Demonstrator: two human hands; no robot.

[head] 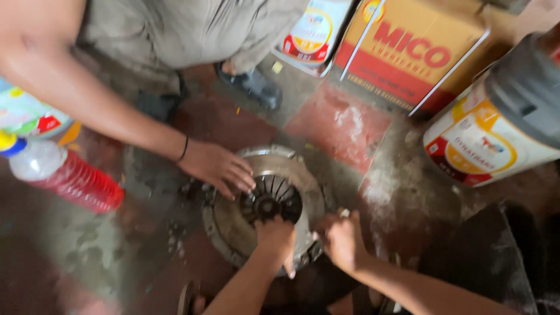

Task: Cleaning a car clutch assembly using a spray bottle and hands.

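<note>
On the floor, mid-frame: round clutch pressure plate (265, 204) lying flat. Left hand (275, 233) curled onto its hub, near edge. Right hand (341, 239) closed on its right rim. Co-worker's hand (217, 168) presses far-left rim.

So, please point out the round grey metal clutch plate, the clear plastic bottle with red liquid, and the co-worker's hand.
Round grey metal clutch plate (303, 181): head view, upper right rim.
Clear plastic bottle with red liquid (73, 182): head view, red body.
Co-worker's hand (217, 166): head view, back of hand.
</note>
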